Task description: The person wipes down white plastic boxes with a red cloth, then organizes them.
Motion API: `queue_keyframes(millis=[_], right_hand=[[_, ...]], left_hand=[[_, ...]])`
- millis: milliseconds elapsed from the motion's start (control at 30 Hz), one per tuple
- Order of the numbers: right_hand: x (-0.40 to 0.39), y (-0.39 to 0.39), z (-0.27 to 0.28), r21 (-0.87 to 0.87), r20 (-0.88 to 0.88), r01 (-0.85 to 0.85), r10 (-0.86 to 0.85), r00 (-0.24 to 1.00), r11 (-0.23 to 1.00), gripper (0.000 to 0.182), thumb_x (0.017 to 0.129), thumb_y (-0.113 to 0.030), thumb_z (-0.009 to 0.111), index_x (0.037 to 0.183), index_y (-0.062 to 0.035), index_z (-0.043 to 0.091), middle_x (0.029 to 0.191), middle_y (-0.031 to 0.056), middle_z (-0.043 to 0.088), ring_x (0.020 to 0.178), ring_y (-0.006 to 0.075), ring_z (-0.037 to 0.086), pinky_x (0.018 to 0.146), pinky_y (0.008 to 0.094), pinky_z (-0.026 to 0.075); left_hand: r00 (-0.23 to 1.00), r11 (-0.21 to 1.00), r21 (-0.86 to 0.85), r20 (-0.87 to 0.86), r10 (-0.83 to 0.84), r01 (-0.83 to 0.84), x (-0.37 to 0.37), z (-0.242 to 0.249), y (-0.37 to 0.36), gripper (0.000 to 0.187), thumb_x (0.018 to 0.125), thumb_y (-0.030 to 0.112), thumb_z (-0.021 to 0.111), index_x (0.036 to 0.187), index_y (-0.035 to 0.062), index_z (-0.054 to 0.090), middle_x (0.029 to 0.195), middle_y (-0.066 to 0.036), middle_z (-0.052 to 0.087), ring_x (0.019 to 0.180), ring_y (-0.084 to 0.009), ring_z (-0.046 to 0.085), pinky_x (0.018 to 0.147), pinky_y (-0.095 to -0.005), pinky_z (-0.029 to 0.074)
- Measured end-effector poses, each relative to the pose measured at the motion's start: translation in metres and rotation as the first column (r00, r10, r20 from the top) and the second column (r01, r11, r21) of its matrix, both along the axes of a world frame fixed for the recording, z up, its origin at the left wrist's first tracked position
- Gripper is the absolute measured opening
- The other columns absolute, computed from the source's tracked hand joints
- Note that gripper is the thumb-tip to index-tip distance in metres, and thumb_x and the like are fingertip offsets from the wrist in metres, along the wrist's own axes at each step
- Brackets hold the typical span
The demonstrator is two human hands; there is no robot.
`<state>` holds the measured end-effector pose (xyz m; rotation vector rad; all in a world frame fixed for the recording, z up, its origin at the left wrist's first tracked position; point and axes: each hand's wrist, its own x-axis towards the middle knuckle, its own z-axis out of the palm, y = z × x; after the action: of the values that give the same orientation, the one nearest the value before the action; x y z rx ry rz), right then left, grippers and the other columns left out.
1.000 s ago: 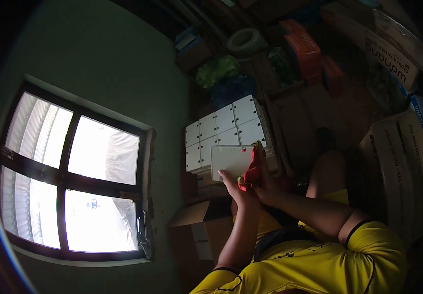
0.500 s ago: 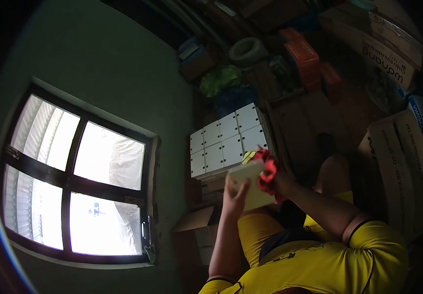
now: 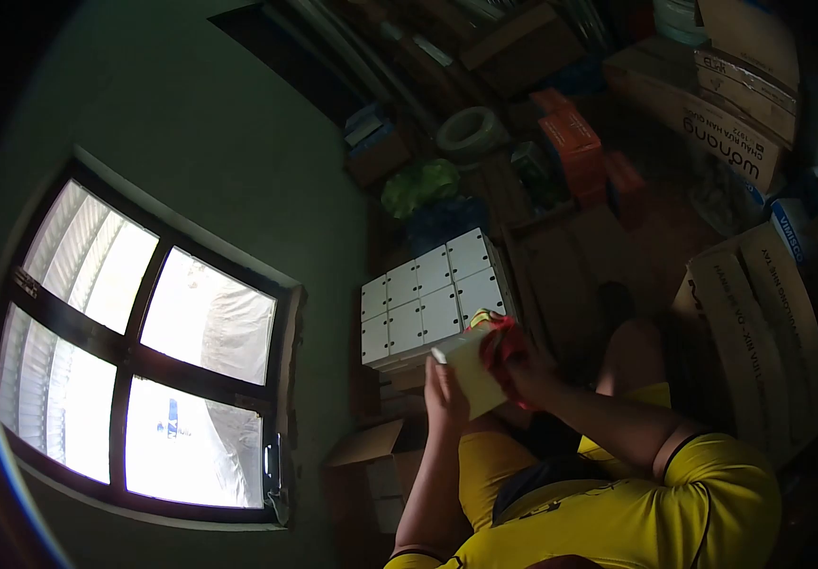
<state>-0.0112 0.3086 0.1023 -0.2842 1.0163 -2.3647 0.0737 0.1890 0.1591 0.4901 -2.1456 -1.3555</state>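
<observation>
My left hand (image 3: 445, 391) grips the left edge of a pale, flat box (image 3: 481, 377), held tilted above my lap. A red cloth (image 3: 502, 353) with a yellow-green patterned part lies against the box's right side. Bunched in my right hand (image 3: 527, 376), that cloth partly hides the fingers. Beyond the box stand stacked white boxes (image 3: 420, 302) with small dark marks at their corners.
An open cardboard box (image 3: 367, 444) is left of my legs. Large cartons (image 3: 760, 332) stand at the right. Orange boxes (image 3: 572, 152), a green bag (image 3: 420, 188) and a coiled roll (image 3: 472, 135) lie farther back. A window (image 3: 144, 351) is at the left.
The view has shifted slightly. The pale box has turned more upright, my left hand has moved to its edge, and the red cloth and my right hand have shifted over its right side.
</observation>
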Motion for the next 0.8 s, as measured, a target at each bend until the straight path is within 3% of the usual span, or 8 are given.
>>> queue_keyframes(millis=[167,200,300,400,500,633,700,800], right_hand=[[-0.043,0.020,-0.022,-0.028,-0.149,-0.310,0.303,0.941,0.950,0.026,0.099,-0.006,0.052,0.124,-0.0053,0.059,0.102,0.0075,0.067,0.094,0.0132,0.065,0.083,0.0299,0.054],[-0.040,0.029,-0.001,0.214,-0.239,-0.334,0.381,0.893,0.918,0.025,0.099,-0.009,0.056,0.124,-0.0054,0.058,0.101,0.0085,0.067,0.089,0.0140,0.066,0.079,0.0300,0.055],[-0.021,0.028,-0.010,0.280,-0.500,-0.281,0.389,0.773,0.918,0.031,0.098,-0.017,0.059,0.127,-0.0069,0.056,0.101,0.0066,0.067,0.080,0.0123,0.065,0.070,0.0288,0.055],[-0.005,0.028,-0.021,0.225,0.266,-0.658,0.604,0.751,0.719,0.037,0.098,-0.023,0.061,0.130,-0.0068,0.054,0.101,0.0069,0.067,0.079,0.0140,0.066,0.070,0.0299,0.056],[-0.013,0.038,-0.003,0.298,0.088,-0.619,0.624,0.776,0.727,0.039,0.098,-0.026,0.058,0.134,-0.0098,0.053,0.109,0.0076,0.065,0.082,0.0126,0.065,0.070,0.0294,0.056],[-0.040,0.038,0.000,0.628,-0.167,-0.422,0.642,0.748,0.654,0.053,0.095,-0.032,0.065,0.139,-0.0088,0.048,0.117,0.0070,0.064,0.098,0.0148,0.064,0.080,0.0340,0.056],[-0.043,0.035,-0.027,0.320,0.046,-0.611,0.633,0.773,0.724,0.057,0.093,-0.032,0.069,0.140,-0.0067,0.049,0.122,0.0067,0.063,0.110,0.0172,0.062,0.091,0.0362,0.053],[-0.044,0.034,-0.053,0.064,0.184,-0.612,0.594,0.783,0.788,0.059,0.091,-0.027,0.071,0.141,-0.0062,0.048,0.125,0.0073,0.062,0.112,0.0201,0.062,0.094,0.0377,0.052]], left_hand=[[0.978,0.983,0.026,0.095,-0.186,0.184,0.012,-0.038,0.001,0.041,0.107,0.040,0.036,0.108,0.0008,0.051,0.082,-0.015,0.055,0.078,-0.0214,0.054,0.072,-0.0347,0.045],[0.965,0.976,-0.007,0.157,-0.212,0.216,0.013,-0.031,0.000,0.041,0.107,0.039,0.037,0.109,0.0009,0.052,0.083,-0.017,0.057,0.078,-0.0242,0.057,0.073,-0.0364,0.046],[0.877,0.924,-0.109,0.372,-0.303,0.366,0.022,-0.013,-0.006,0.040,0.106,0.038,0.041,0.111,0.0017,0.055,0.084,-0.021,0.062,0.081,-0.0344,0.063,0.074,-0.0427,0.049],[0.728,0.815,-0.180,0.580,-0.365,0.552,0.026,-0.027,-0.006,0.040,0.100,0.041,0.050,0.114,0.0048,0.059,0.093,-0.028,0.065,0.094,-0.0495,0.060,0.077,-0.0546,0.049],[0.698,0.819,-0.227,0.666,-0.265,0.527,0.028,-0.036,-0.006,0.045,0.099,0.046,0.051,0.107,0.0031,0.062,0.094,-0.028,0.066,0.093,-0.0487,0.062,0.078,-0.0538,0.049],[0.949,0.985,0.025,0.265,-0.173,0.172,0.035,-0.019,-0.009,0.056,0.104,0.050,0.045,0.112,-0.0020,0.063,0.090,-0.015,0.071,0.083,-0.0283,0.068,0.074,-0.0428,0.050],[0.968,0.919,0.370,0.145,-0.203,0.137,0.039,-0.041,-0.027,0.060,0.106,0.050,0.041,0.114,-0.0057,0.062,0.094,-0.008,0.068,0.086,-0.0152,0.061,0.075,-0.0337,0.049],[0.979,0.902,0.381,-0.062,-0.195,0.204,0.033,-0.017,-0.009,0.063,0.104,0.055,0.043,0.115,-0.0037,0.062,0.097,-0.007,0.066,0.089,-0.0130,0.060,0.077,-0.0300,0.050]])
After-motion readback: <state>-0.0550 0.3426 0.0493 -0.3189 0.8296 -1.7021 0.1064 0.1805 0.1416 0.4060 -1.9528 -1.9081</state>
